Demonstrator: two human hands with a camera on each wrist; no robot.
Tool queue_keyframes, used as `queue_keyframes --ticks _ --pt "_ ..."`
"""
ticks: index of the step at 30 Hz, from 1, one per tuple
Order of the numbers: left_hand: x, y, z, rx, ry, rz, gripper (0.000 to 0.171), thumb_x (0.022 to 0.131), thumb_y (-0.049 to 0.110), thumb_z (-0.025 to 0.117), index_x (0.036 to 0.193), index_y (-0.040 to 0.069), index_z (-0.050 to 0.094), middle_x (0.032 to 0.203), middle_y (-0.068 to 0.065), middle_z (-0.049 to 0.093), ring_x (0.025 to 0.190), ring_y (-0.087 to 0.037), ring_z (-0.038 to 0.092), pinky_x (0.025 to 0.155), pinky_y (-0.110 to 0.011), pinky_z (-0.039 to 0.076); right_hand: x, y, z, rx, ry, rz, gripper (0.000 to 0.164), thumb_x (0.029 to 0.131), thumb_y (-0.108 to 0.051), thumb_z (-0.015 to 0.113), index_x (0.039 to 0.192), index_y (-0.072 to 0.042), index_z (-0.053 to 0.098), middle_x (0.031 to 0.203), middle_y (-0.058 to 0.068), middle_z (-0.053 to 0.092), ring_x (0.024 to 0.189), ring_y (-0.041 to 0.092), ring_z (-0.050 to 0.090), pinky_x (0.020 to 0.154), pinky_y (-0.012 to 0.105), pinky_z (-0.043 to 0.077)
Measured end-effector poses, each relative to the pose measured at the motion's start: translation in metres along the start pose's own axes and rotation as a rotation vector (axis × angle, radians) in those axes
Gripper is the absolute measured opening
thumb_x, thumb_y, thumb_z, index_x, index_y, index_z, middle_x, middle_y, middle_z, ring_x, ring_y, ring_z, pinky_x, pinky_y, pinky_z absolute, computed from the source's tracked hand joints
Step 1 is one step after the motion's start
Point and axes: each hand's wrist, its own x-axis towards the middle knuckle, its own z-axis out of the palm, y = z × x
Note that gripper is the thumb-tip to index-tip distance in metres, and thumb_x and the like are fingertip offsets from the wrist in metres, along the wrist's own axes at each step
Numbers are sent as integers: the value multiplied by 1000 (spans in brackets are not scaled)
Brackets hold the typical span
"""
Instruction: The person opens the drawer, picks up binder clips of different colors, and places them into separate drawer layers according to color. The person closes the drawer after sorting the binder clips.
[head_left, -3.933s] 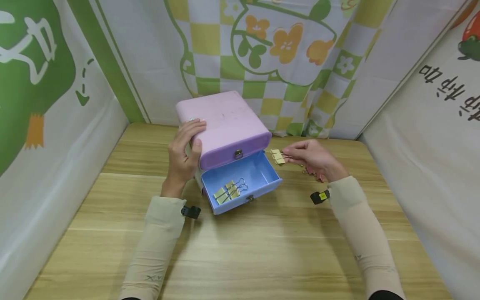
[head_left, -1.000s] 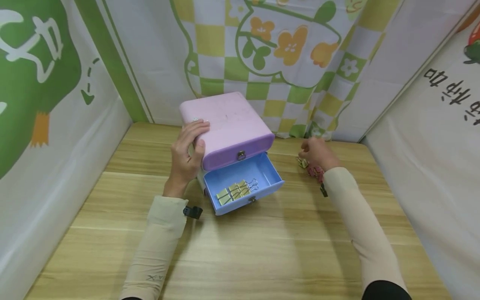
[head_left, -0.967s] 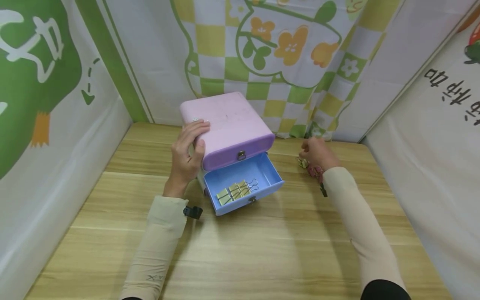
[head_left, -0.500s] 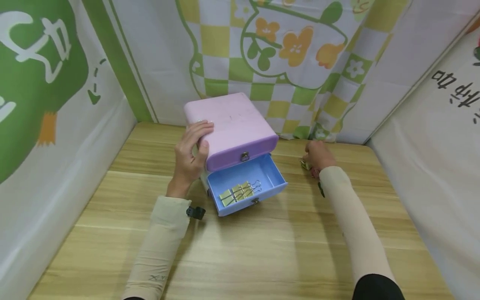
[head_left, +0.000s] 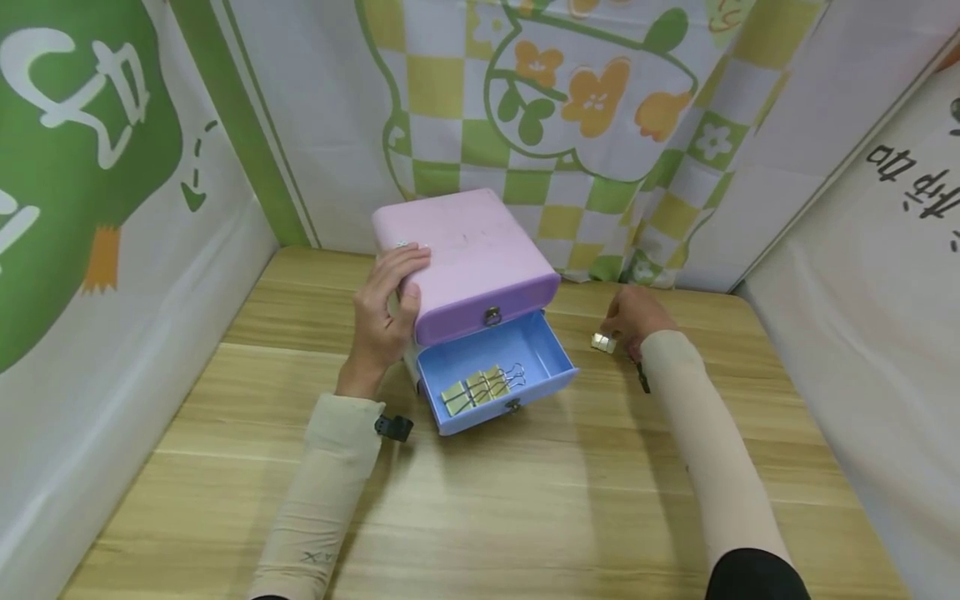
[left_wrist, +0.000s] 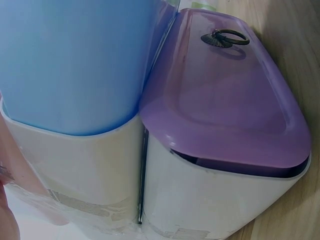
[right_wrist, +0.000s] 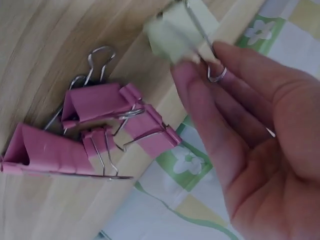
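Note:
My left hand [head_left: 382, 312] rests on the left edge of a pink-topped drawer box [head_left: 465, 246], fingers on its top and thumb near the front corner. Below the purple front [left_wrist: 230, 90], a blue drawer [head_left: 517, 346] is pulled out. Several yellow binder clips [head_left: 480, 385] lie in it along the front wall. To the right of the box, my right hand [head_left: 637, 315] pinches another yellow binder clip [right_wrist: 182, 30] by its wire handle, clearest in the right wrist view. Several pink binder clips [right_wrist: 97, 102] lie beside that hand, mostly hidden by it in the head view.
A dark clip-like piece [head_left: 643, 379] lies by the right wrist on the wooden table [head_left: 517, 508]. A checkered curtain [head_left: 480, 142] hangs behind the box. Printed white sheets [head_left: 862, 275] flank the table.
Since 3.9 seconds ago, another yellow binder clip has been laid in the drawer. My right hand went back to the clips at right and now holds a yellow one. The left hand stays.

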Motion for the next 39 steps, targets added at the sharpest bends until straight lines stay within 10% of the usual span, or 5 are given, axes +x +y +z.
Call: queue_keyframes --ticks 10,19,24,39 --pt "-1 0 1 6 -1 -14 43 93 24 51 119 1 76 127 -19 75 131 -37 64 125 -46 43 -3 13 14 412 -170 64 28 101 -23 70 114 0 78 82 6 81 42 3 47 39 22 36" --pt "0 0 2 -4 -1 -9 43 93 24 51 119 0 76 127 -20 75 131 -39 64 125 -46 43 -10 26 27 900 -260 114 41 106 -12 60 138 13 60 91 1 82 82 4 78 75 15 62" --pt "1 -1 3 -10 4 0 43 93 23 51 118 -1 76 126 -20 75 130 -39 64 124 -47 43 -12 30 37 1094 -286 116 24 104 -7 61 123 4 72 92 3 81 85 7 78 83 16 63" --pt "0 0 3 -6 19 -5 44 92 25 51 117 -1 76 126 -21 75 131 -40 64 125 -47 43 -34 -3 20 1304 -212 63 20 103 -7 63 99 -12 82 88 1 80 77 6 77 76 13 62"
